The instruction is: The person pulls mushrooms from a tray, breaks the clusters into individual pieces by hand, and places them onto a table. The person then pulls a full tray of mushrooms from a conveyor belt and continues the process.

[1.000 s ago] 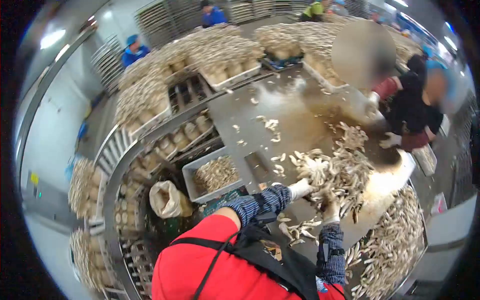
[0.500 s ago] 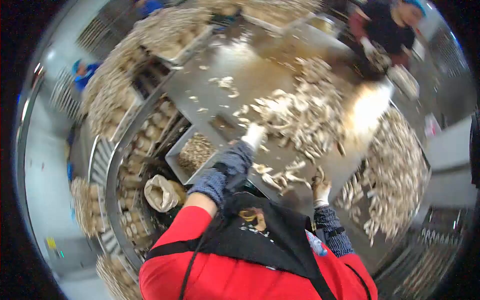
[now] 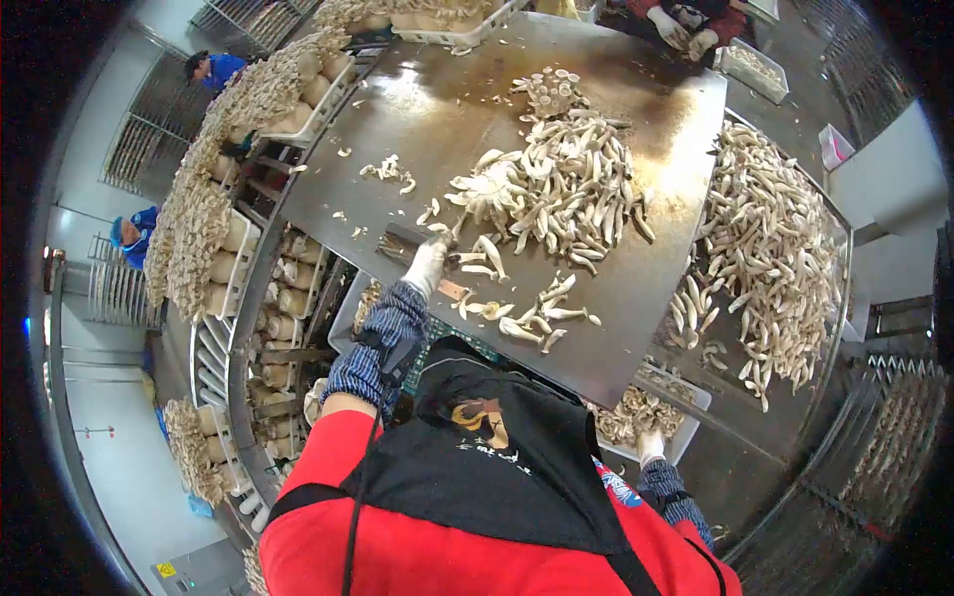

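My left hand (image 3: 427, 266), in a white glove, is at the near left edge of the metal table (image 3: 636, 328), its fingers closed round something dark that I cannot make out. Beside it lie loose mushrooms (image 3: 537, 323) and a small wooden-coloured piece (image 3: 453, 290). A large heap of mushrooms (image 3: 581, 184) covers the middle of the table. My right hand (image 3: 651, 447), also gloved, reaches down beside the near edge, over a white bin (image 3: 693, 401) of mushroom pieces (image 3: 631, 417). Its fingers are hidden or too small to tell.
A big pile of mushrooms (image 3: 770, 253) lies on a lower surface at the right. Across the table are another person's gloved hands (image 3: 686, 35). Trays with bottles of mushrooms (image 3: 214, 228) line the left side, with two people in blue behind. A white basket (image 3: 752, 72) stands at the far right.
My right hand has moved from the mushroom heap down to the white bin. My left hand has drawn away from the heap to the near left table edge. The view has turned.
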Demonstrator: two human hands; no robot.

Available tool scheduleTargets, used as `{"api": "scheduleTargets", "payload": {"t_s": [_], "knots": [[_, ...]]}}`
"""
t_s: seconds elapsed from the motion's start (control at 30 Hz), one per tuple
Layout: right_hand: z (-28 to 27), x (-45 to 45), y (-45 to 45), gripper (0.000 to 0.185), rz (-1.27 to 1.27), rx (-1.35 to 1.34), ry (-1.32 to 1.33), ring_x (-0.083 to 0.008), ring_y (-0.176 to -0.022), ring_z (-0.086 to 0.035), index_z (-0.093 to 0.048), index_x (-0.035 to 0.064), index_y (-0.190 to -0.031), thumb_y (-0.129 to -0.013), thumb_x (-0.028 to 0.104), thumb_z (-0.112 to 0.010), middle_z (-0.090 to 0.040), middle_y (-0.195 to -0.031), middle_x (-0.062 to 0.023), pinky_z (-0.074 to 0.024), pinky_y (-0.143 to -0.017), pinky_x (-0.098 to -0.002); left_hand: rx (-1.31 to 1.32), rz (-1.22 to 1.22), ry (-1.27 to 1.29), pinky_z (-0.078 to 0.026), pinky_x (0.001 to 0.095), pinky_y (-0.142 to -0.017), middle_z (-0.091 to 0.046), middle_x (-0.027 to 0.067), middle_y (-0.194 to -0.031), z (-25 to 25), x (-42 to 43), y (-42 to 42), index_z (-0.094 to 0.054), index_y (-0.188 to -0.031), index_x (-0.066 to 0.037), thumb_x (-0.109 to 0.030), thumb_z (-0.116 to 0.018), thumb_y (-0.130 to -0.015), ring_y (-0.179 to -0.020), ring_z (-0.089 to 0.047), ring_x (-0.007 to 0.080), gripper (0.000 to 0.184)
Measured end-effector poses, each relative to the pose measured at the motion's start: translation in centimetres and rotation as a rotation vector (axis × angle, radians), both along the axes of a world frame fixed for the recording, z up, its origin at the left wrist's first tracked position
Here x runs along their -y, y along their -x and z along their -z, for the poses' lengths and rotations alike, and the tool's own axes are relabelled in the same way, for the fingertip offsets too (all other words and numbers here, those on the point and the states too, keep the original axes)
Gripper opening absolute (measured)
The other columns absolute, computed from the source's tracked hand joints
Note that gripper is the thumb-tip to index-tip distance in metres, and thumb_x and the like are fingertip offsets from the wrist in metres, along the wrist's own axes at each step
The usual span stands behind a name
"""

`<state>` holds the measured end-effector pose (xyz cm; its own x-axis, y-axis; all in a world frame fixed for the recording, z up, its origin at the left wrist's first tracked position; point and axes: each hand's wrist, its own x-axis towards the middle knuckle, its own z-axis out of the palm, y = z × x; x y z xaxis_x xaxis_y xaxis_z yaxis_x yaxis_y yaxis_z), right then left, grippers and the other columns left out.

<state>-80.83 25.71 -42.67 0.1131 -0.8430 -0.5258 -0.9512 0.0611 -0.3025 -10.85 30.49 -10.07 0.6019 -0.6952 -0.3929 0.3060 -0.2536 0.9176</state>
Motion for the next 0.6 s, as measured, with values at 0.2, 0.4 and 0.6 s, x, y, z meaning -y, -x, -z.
{"api": "scheduleTargets", "payload": {"t_s": [0.2, 0.4, 0.6], "knots": [[-19.6, 2.5, -16.8, 0.046, 0.044, 0.574, 0.360, -0.0341, -0.113, -0.053, -0.046, 0.0030, -0.134, -0.093, 0.019, -0.056, -0.056, -0.125, -0.0212, -0.0399, -0.099, -0.0390, -0.188, -0.093, -0.004, -0.052, 0.0307, -0.072, -0.060, 0.0017, -0.098, 2.0, -5.1, 3.0, -0.059, -0.111, -0.008, -0.032, -0.058, -0.093, -0.085, -0.059, 0.0141, 0.030], [-26.1, 8.6, -39.2, 0.036, -0.375, 0.770, 0.368, -0.0251, -0.102, -0.061, -0.055, -0.0010, -0.123, -0.093, 0.018, -0.057, -0.061, -0.116, -0.0178, -0.0475, -0.089, -0.0349, -0.245, -0.238, 0.091, -0.052, 0.0332, -0.077, -0.062, 0.0056, -0.104, 4.0, -11.9, 1.2, -0.056, -0.119, -0.005, -0.031, -0.056, -0.095, -0.087, -0.060, 0.0177, 0.035], [-28.0, 15.1, -57.7, 0.057, -0.329, 0.871, -0.150, -0.0319, -0.090, -0.064, -0.051, -0.0016, -0.124, -0.081, 0.030, -0.070, -0.060, -0.113, -0.0249, -0.0501, -0.074, -0.0421, -0.144, -0.550, -0.073, -0.032, 0.0318, -0.045, -0.050, 0.0023, -0.061, 11.4, -20.7, -3.5, -0.060, -0.077, -0.010, -0.032, -0.058, -0.091, -0.050, -0.046, 0.0156, 0.026]]}}
